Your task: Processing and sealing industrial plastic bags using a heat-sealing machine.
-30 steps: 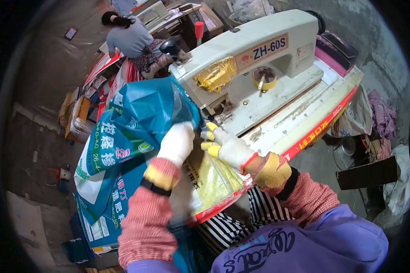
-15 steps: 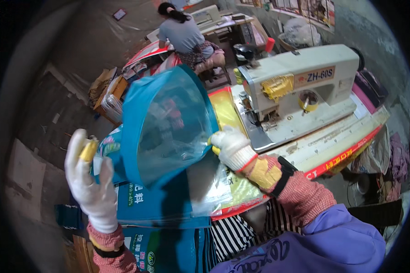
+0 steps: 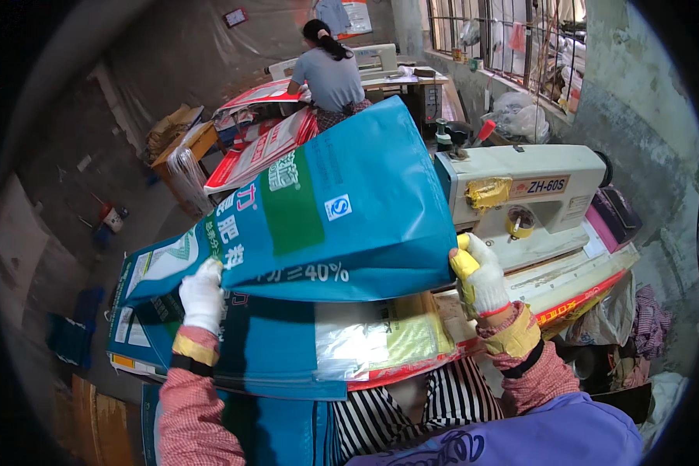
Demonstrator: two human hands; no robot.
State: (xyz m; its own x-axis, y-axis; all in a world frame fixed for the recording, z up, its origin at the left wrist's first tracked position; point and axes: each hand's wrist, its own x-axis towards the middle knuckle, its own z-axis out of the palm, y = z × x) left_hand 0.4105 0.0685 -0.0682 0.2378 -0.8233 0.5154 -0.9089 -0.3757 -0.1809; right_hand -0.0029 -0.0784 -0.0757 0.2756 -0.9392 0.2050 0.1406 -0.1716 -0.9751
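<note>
Fingers of both gloved hands are closed on the edges of a blue woven sack (image 3: pixel 326 225), held up flat and tilted in front of the person. Left hand (image 3: pixel 202 295), in a white glove with a yellow cuff, is clamped on the sack's lower left edge; right hand (image 3: pixel 480 276), in a white glove with yellow fingertips, is clamped on its lower right corner. Sack carries a green panel and white print, and hangs above the table edge, just left of the sewing machine. Beneath it, a stack of flat sacks (image 3: pixel 287 349), blue with a clear and yellow panel, lies over the person's lap and the near table edge. Cream sewing machine (image 3: pixel 532 194) stands on the table to the right, with yellow tape on its arm. Farther back, piles of red and white sacks (image 3: pixel 264 144) rest on a bench, and another person (image 3: pixel 330 74) sits facing away at a second machine
</note>
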